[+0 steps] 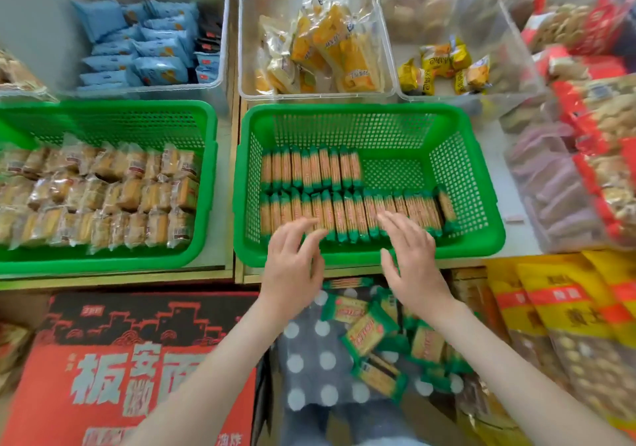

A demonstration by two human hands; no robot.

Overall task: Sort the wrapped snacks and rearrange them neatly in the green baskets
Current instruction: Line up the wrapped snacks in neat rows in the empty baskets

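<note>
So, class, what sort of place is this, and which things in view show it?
Probably a snack shop or its stockroom: a green basket of rowed wrapped biscuits, clear bins of loose packaged snacks behind it, and a printed carton below.

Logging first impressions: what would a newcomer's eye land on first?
The centre green basket stands out, holding two rows of green-wrapped cracker packs, left hand and right hand spread over the near row. A big red carton fills the lower left; loose packs lie on polka-dot fabric below.
</note>
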